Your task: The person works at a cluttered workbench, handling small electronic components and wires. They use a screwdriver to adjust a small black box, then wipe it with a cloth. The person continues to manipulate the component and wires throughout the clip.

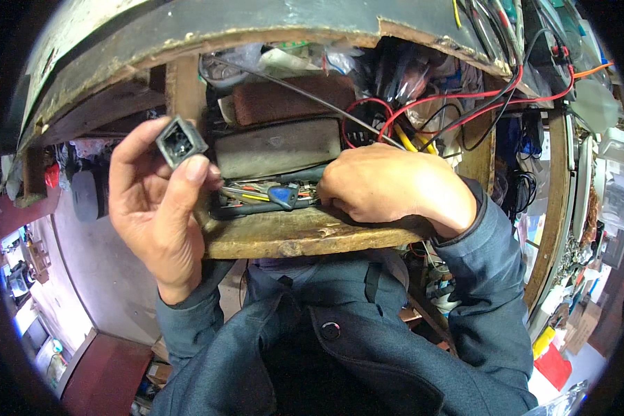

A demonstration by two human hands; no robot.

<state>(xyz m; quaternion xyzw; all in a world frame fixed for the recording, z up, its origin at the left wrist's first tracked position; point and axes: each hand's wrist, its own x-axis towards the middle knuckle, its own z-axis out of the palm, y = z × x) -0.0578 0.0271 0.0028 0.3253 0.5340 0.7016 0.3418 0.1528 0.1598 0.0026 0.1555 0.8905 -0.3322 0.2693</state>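
Note:
My left hand [163,201] holds up a small dark, square-ended hollow piece [200,141] between thumb and fingers, its open end facing me. Its exact kind does not show. To the right, my right hand [388,184] reaches down into an open wooden drawer [291,239], fingers curled and their tips hidden among the contents. Just left of those fingers lies a black tray [239,209] of small tools and bits. A blue and black piece [282,196] rests on top of them.
Behind the tray sit a grey block-like case [277,148] and a brown one [291,99]. A thin metal rod [305,93] slants across the drawer. Red and black cables [457,102] hang over its right side, below the worn bench edge [270,38]. Cluttered shelves stand at right.

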